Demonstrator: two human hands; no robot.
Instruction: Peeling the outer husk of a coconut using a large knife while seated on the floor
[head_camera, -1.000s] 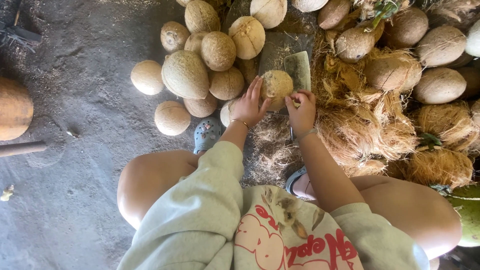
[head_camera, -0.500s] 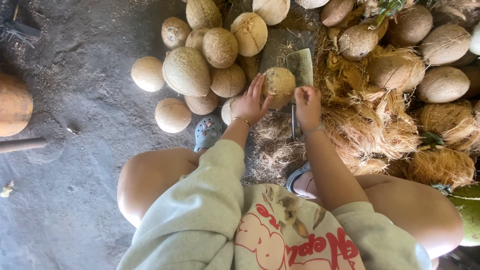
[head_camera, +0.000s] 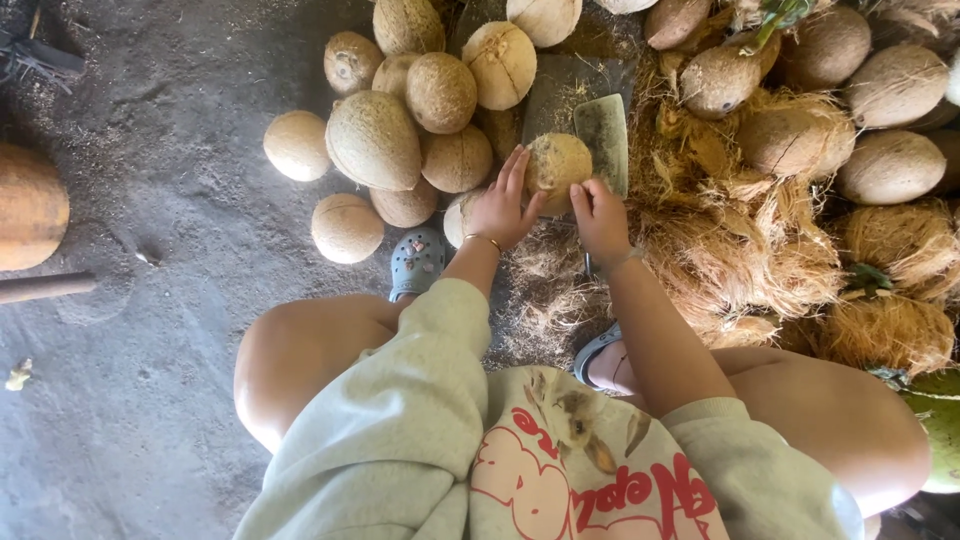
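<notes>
Both hands (head_camera: 548, 205) hold coconut (head_camera: 556, 165); cleaver (head_camera: 602, 140) upright.

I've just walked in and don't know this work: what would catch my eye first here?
At the centre, the left hand and right hand cup a husked coconut against a broad upright blade. Behind the left hand lies a heap of pale husked coconuts. On the right, torn golden husk fibre spreads among brown coconuts.
</notes>
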